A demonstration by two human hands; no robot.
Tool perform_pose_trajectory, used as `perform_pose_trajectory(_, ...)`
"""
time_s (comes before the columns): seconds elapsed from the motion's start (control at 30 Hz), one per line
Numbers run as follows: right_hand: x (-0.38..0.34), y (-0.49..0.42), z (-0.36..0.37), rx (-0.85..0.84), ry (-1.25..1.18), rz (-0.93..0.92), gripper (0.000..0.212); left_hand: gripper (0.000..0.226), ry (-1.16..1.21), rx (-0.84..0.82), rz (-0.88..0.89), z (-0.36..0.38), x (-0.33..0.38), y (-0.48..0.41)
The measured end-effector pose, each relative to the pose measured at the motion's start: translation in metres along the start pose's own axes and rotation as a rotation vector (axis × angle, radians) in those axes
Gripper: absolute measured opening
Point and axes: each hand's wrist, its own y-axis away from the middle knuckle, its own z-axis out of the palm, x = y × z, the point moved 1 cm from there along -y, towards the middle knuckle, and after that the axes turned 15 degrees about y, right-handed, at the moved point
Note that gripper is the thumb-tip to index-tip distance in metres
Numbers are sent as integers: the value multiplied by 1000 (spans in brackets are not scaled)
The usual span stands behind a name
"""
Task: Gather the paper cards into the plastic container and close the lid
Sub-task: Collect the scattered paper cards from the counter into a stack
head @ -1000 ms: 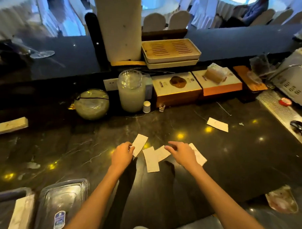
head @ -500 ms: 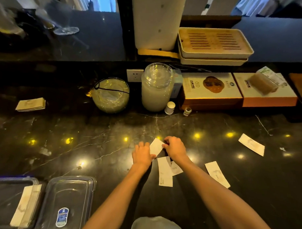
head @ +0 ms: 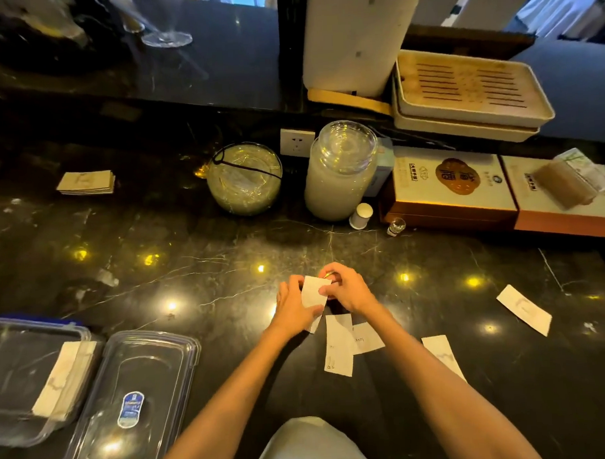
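My left hand (head: 293,307) and my right hand (head: 348,291) both pinch one white paper card (head: 313,290) just above the dark marble counter. Below them lie two overlapping cards (head: 339,344). Another card (head: 441,353) lies partly under my right forearm, and a further card (head: 523,309) lies off to the right. The clear plastic container (head: 11,373) stands at the lower left with a stack of cards (head: 64,378) inside. Its clear lid (head: 135,400), bearing a blue sticker, lies beside it on the counter.
At the back stand a round glass bowl (head: 244,178), a tall glass jar (head: 340,173), a small white cup (head: 360,215), boxed gift sets (head: 450,189) and stacked trays (head: 468,93). A separate pile of cards (head: 87,182) lies at the far left.
Both hands have closed together on one card and raised it off the counter. The view has tilted down and left, so the container and lid show more fully.
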Motion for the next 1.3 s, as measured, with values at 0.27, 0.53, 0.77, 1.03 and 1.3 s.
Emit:
perform_pose_trajectory(0.27, -33, 21, -21, -150, 68, -279, 21, 31, 850, -481, -263, -25, 20, 35)
perform_pose_trajectory(0.53, -18, 33, -15, -93, 51, -253, 19, 40, 773, -462, -281, -14, 16, 41)
perform_pose_trajectory(0.77, 32, 37, 0, -8, 626, 50, 44, 76, 971, -445, -522, -28, -8, 36)
perform_pose_trajectory(1.03, 58, 55, 32, 102, 823, 38, 57, 81, 956, -326, -537, -32, -19, 31)
perform_pose_trajectory(1.3, 55, 62, 0, 135, 84, 77, 20, 96, 965, -346, -527, -35, -15, 33)
